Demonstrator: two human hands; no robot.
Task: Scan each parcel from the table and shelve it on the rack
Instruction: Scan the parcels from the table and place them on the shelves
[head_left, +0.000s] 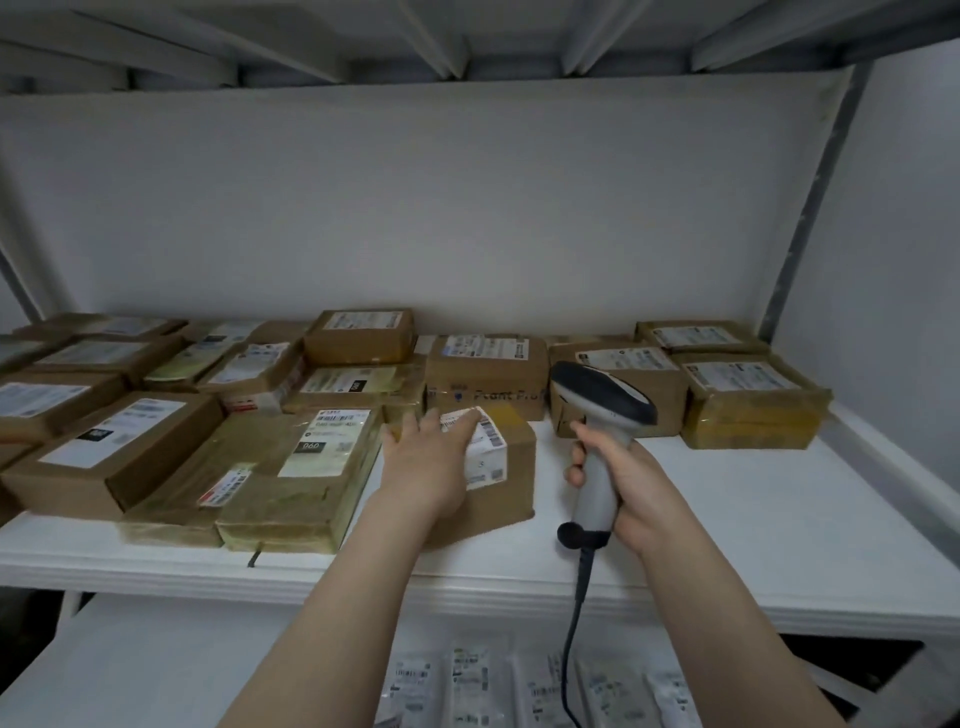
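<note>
Parcel lies at frame centre on the shelf, left grip flat on its top, fingers straight. The right grip clasps the scanner just right of it.

Brown cardboard parcels bearing white labels printed with black barcodes; several wrapped in yellowish tape. Scanner: light grey body, black head, black cable. Rack shelf: white.

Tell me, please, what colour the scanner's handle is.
Light grey; the head view shows the scanner handle in the right hand.
</note>
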